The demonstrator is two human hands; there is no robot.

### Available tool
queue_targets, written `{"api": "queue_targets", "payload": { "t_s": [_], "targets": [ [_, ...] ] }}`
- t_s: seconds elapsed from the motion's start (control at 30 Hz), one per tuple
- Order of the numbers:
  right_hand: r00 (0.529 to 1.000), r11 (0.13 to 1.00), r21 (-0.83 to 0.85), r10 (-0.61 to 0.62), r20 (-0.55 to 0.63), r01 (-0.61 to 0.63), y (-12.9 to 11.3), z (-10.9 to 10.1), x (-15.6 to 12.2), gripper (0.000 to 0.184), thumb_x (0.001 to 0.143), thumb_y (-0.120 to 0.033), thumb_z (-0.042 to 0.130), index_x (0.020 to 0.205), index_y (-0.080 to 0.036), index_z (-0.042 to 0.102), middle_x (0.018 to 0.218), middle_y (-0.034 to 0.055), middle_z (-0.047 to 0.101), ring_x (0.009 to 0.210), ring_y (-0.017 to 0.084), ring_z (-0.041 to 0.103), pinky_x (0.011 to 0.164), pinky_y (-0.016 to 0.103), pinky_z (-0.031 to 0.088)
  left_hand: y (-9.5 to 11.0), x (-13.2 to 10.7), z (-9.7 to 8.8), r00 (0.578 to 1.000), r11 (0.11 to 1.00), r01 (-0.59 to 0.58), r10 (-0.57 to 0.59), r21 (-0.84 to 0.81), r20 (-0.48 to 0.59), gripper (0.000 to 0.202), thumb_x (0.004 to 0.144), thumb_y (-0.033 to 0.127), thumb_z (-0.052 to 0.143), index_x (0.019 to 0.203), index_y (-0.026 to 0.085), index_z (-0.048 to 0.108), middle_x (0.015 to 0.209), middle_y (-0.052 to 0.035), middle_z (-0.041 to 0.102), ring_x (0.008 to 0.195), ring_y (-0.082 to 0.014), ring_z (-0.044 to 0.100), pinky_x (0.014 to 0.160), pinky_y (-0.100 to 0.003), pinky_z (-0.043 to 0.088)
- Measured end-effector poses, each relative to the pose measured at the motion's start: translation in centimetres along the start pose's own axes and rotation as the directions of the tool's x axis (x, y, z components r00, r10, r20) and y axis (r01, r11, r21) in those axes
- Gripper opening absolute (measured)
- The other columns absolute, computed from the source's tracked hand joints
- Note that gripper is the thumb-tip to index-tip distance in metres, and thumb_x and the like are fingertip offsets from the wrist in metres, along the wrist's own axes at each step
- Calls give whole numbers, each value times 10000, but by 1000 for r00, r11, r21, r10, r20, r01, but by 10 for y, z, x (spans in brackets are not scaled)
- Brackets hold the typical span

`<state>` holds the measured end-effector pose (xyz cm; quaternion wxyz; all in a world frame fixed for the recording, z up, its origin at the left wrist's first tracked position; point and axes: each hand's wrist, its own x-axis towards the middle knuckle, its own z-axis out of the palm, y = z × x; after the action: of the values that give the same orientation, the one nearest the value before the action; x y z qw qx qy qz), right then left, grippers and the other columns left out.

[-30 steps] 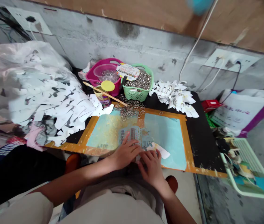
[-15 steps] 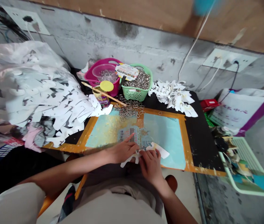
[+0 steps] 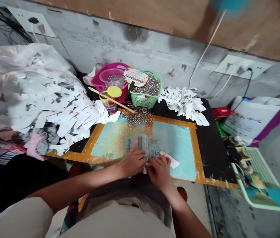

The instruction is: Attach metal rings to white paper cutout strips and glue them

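My left hand (image 3: 133, 162) and my right hand (image 3: 160, 171) meet at the near edge of a blue work mat (image 3: 179, 145) with an orange taped border. Both hands pinch a small white cut-out piece (image 3: 144, 169) between them, fingers curled. My left forefinger points onto a printed card (image 3: 140, 142) lying on the mat. A small white tag (image 3: 172, 160) lies just right of my right hand. A few metal rings sit by my fingertips.
A loose pile of metal rings (image 3: 138, 115) lies at the mat's far edge. Behind it stand a green basket (image 3: 146, 94) of rings and a pink bowl (image 3: 110, 77). White cut-out heaps (image 3: 45, 105) fill the left; another pile (image 3: 185, 102) sits far right. A tray (image 3: 259, 178) is at right.
The white cut-out that hung below my hands half a second ago is now mostly tucked between them. My hands have drawn slightly closer together.
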<state>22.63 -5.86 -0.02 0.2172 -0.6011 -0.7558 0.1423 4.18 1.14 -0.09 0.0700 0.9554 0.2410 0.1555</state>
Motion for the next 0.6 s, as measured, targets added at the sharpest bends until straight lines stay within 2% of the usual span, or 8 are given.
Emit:
{"api": "queue_targets", "payload": {
  "t_s": [0.13,0.23,0.4,0.5,0.6],
  "targets": [
    [998,997,-57,-54,-10,54,4,5,1,98,922,-236,576,844,-224,634,812,26,654,919,232,503,853,397,259,-1,-1,2,999,1000,12,-13,-13,-52,187,938,195,496,808,167,628,821,-62,662,976,-220,620,1179,-553,243],
    [991,983,-139,-126,-38,120,10,10,0,125,939,-190,535,859,-214,628,795,31,653,915,235,505,896,431,249,-3,-3,5,997,1000,5,-6,-12,-82,196,945,187,484,811,169,627,814,-54,671,978,-213,625,1187,-550,235],
    [980,957,-218,-197,-12,189,14,17,-6,158,947,-138,504,984,-211,639,842,49,678,930,245,509,953,491,215,-1,-13,8,991,990,-102,110,101,-74,159,936,150,521,832,179,638,788,-47,679,1059,-235,610,1193,-600,183],
    [981,956,-221,-195,5,191,9,13,-12,202,962,-142,500,1071,-235,642,891,46,698,959,244,522,1001,523,188,5,-23,8,985,973,-147,160,177,-60,181,951,128,479,895,164,647,863,-70,692,1114,-260,591,1187,-648,114],
    [986,974,-158,-157,56,164,7,-2,-17,255,951,-172,540,1166,-267,637,1017,54,714,1016,261,545,1001,530,236,13,-31,9,994,985,-91,98,149,-41,214,959,129,446,1019,140,651,939,-90,704,1148,-265,584,1186,-663,82]
  ]
}}
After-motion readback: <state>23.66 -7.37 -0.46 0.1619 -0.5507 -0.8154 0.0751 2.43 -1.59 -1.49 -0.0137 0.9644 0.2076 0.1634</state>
